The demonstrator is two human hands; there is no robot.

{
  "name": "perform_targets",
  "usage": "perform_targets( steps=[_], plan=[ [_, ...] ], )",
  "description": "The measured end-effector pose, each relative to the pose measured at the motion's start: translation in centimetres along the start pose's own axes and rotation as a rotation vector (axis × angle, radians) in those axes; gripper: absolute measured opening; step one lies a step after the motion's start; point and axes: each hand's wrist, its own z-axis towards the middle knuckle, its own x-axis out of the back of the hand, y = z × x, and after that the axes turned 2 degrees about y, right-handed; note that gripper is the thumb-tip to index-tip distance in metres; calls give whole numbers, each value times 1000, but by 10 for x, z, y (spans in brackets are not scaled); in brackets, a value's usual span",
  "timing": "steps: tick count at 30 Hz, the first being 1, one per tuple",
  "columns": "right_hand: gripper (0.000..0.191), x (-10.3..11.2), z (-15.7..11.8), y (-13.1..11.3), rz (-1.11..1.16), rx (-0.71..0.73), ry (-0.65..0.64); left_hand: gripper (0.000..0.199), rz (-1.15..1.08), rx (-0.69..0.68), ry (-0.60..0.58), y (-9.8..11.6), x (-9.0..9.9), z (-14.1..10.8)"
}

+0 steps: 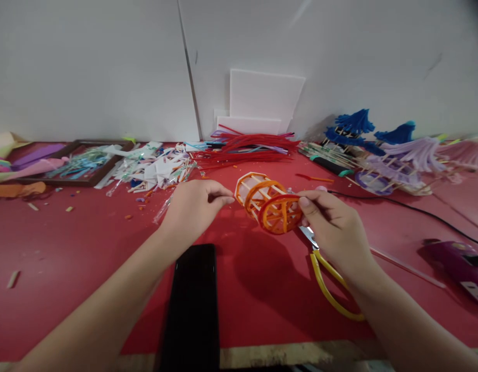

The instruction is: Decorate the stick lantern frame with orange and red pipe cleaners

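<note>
An orange cage-like craft model [265, 199], built of pale sticks and fuzzy orange and red rings, is tilted on its side above the red table. My right hand [332, 222] grips the model's red-edged ring between thumb and fingers. At the model's pale left end, my left hand [200, 206] has thumb and forefinger brought together; whether they pinch the rim or something small I cannot make out. Yellow-handled scissors [322, 274] lie beneath my right hand, their blades partly hidden. A black phone [196, 305] lies below my left hand.
Red pipe cleaners [254, 147] are heaped along the wall. White scraps [157, 168] and a brown frame [95, 170] lie left. Blue and lilac craft models [382, 150], a black cable [409, 204] and a purple device [456, 266] are on the right.
</note>
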Motion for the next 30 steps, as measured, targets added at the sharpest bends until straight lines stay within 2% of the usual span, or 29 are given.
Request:
perform_targets(
  steps=[5, 9, 12, 15, 16, 18, 21, 25, 27, 30],
  plan=[
    [26, 1, 2, 5, 41, -65, 34, 14, -90, 38, -209, -11, -6, -2],
    [26, 1, 4, 10, 78, -103, 36, 24, -230, 127, -490, -12, -11, -8],
    [25, 0, 6, 12, 163, -129, 44, 24, -231, 86, -747, -11, -12, -12],
    [23, -1, 7, 13, 269, -172, 65, 21, -222, 32, -871, -10, -15, -13],
    [23, -2, 8, 14, 305, -187, 69, 21, -256, 51, -867, -10, -16, -12],
    [23, -3, 9, 15, 371, -217, 66, 16, -364, 127, -786, -9, -19, -11],
    [25, -4, 11, 18, 452, -260, 67, 11, -537, 234, -575, -9, -24, -6],
    [27, -5, 15, 18, 490, -285, 88, 11, -679, 340, -350, -6, -30, -1],
    [27, -5, 15, 17, 494, -282, 76, 14, -670, 328, -234, -5, -34, 0],
    [25, -5, 15, 15, 521, -292, 58, 20, -566, 234, -97, -1, -38, 2]
  ],
)
